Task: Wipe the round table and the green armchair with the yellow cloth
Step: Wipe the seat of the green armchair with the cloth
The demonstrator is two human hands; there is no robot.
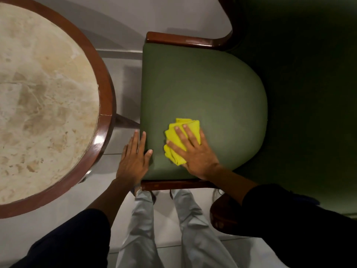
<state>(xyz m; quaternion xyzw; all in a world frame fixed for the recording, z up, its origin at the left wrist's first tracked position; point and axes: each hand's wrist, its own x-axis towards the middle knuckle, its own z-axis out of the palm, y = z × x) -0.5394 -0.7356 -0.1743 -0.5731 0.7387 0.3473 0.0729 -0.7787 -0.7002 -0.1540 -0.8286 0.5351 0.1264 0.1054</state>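
Note:
The green armchair [202, 88] fills the middle and right of the view, seen from above, with dark wooden arms. A folded yellow cloth [176, 136] lies on the near left part of its seat. My right hand [195, 151] presses flat on the cloth, fingers spread over it. My left hand [134, 157] rests against the seat's left front edge, thumb on the cushion, fingers along its side. The round table [105, 97], marble-topped with a brown wooden rim, stands to the left of the chair.
Pale tiled floor [123, 78] shows in the narrow gap between table and chair. My legs in light trousers [143, 225] stand at the chair's near side. A wooden armrest [185, 40] runs along the far side and another [220, 213] curves under my right arm.

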